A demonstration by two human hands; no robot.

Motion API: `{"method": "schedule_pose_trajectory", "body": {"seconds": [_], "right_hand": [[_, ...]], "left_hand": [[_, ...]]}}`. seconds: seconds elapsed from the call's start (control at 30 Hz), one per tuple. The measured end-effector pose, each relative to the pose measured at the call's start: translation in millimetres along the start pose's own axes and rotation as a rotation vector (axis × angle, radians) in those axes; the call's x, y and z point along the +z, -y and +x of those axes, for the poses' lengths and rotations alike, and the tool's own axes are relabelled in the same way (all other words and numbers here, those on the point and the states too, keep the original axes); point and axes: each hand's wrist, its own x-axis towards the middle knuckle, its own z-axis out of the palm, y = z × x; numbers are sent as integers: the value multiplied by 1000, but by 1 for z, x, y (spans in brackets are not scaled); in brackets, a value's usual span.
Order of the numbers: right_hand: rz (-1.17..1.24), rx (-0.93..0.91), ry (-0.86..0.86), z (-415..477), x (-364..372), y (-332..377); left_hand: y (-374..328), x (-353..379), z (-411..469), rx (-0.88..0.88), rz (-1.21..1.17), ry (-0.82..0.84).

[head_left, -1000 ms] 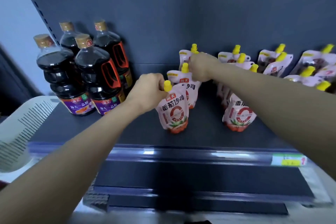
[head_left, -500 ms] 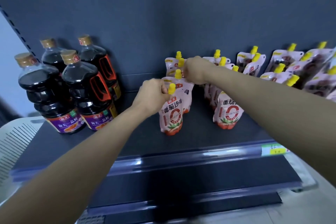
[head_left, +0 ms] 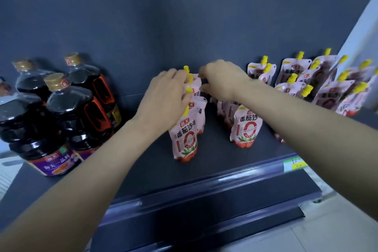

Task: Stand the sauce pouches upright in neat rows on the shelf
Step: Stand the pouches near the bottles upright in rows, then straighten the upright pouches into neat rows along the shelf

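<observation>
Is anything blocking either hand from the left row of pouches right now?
Nothing visible does. The left hand and right hand are already at the tops of the left row of pouches; the soy sauce bottles stand apart to the left.

1. The sauce pouches (head_left: 185,139) are showing a glossy printed film with smooth yellow plastic caps (head_left: 292,78).
2. The bottles (head_left: 67,108) are gleaming as clear, shiny plastic over dark liquid, with glossy paper-like labels and matt tan caps.
3. The shelf (head_left: 214,161) and back panel (head_left: 184,32) are looking matt and dark grey.
4. The shelf's front rail (head_left: 204,184) is reflecting light like glossy clear plastic.
</observation>
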Motion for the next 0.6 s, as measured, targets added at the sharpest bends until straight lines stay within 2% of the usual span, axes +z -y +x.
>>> {"method": "schedule_pose_trajectory", "body": {"seconds": [0.13, 0.33, 0.6], "right_hand": [[-36, -39, -36, -22, -27, -16], [-80, 28, -165, -52, -58, -55], [-131, 88, -231, -90, -76, -157]], "left_hand": [[-14, -8, 17, 105, 72, -100], [-57, -12, 42, 179, 130, -174], [-155, 12, 77, 260, 171, -207]]}}
